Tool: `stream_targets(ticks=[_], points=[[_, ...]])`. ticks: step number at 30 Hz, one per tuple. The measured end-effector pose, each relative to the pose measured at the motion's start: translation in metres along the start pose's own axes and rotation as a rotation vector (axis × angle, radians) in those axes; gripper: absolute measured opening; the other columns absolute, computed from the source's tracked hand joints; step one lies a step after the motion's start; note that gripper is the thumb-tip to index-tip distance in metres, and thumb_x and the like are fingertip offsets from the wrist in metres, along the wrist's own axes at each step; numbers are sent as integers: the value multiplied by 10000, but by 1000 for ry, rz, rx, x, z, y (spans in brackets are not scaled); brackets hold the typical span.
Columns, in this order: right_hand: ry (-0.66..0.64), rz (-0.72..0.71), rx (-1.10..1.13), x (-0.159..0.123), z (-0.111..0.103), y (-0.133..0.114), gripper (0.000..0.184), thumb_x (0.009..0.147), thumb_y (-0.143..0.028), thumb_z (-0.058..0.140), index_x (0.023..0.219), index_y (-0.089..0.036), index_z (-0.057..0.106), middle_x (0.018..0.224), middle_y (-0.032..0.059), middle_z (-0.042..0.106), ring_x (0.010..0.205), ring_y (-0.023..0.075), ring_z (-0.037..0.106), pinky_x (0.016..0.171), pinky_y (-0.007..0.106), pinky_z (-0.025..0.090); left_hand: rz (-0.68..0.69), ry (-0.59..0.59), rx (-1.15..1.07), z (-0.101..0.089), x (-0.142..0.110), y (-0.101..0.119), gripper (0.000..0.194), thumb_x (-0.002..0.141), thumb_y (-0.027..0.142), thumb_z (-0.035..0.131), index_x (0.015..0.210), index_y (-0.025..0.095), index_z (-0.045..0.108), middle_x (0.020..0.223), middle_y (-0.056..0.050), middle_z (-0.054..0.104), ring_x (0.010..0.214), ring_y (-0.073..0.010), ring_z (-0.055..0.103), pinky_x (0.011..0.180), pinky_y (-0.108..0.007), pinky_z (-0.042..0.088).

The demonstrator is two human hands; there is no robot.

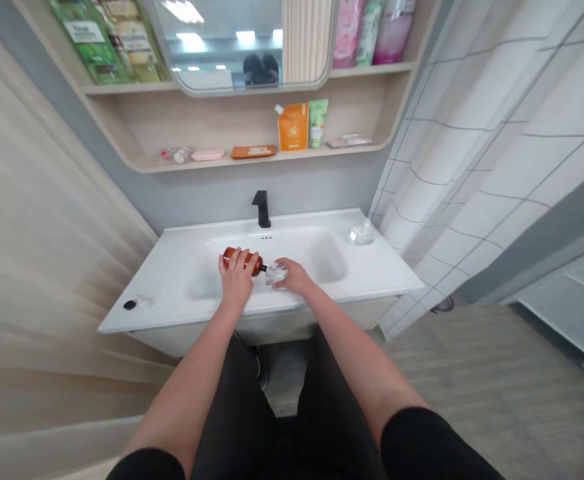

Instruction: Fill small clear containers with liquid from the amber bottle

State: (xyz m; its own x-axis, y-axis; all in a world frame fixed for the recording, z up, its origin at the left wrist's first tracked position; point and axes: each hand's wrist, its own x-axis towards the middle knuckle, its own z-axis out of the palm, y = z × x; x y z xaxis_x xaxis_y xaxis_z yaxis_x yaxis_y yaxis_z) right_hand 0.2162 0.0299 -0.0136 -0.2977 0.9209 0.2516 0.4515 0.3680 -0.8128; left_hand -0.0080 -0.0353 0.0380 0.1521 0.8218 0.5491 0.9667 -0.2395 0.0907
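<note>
Over a white basin sink, my left hand grips an amber plastic bottle lying almost level. Its dark narrow tip points right and meets the mouth of a small clear glass bottle. My right hand holds that glass bottle from the right, with its fingers over the top. Both hands are above the basin. The bottle's contents and the tip's opening are hard to make out.
A black faucet stands at the back of the sink. A clear bag lies on the right of the counter, and a small black cap on the left. A shelf holding toiletries runs above, with a shower curtain to the right.
</note>
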Motion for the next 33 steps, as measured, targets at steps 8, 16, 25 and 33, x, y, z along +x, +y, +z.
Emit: stream_targets(ticks=[8, 16, 25, 33], points=[[-14, -10, -20, 0, -2, -2, 863, 550, -248, 1060, 1338, -248, 708, 1279, 70, 766, 1167, 297, 725, 1087, 427, 536, 4, -5, -10, 0, 0, 0, 663, 980, 81, 469, 1574, 326, 634, 1663, -119, 591, 1654, -338, 390, 1383, -702, 77], [-9, -2, -10, -2, -3, -6, 857, 541, -230, 1059, 1323, -240, 707, 1274, 70, 765, 1154, 290, 727, 1078, 418, 537, 11, -2, -12, -2, -1, 2, 657, 985, 79, 471, 1569, 327, 640, 1661, -122, 594, 1657, -338, 390, 1384, -705, 66], [2, -2, -19, -3, -4, -8, 833, 531, -243, 1053, 1291, -243, 711, 1248, 58, 770, 1129, 292, 723, 1065, 430, 543, 59, 36, -19, 0, -1, -1, 675, 959, 72, 504, 1571, 321, 643, 1645, -141, 611, 1639, -357, 420, 1370, -731, 68], [18, -23, 18, -4, -6, -11, 796, 544, -240, 1049, 1271, -246, 724, 1234, 58, 775, 1102, 285, 719, 1051, 424, 541, 98, 84, -11, -3, 0, -3, 647, 981, 84, 497, 1559, 333, 646, 1637, -140, 618, 1634, -361, 436, 1364, -742, 83]])
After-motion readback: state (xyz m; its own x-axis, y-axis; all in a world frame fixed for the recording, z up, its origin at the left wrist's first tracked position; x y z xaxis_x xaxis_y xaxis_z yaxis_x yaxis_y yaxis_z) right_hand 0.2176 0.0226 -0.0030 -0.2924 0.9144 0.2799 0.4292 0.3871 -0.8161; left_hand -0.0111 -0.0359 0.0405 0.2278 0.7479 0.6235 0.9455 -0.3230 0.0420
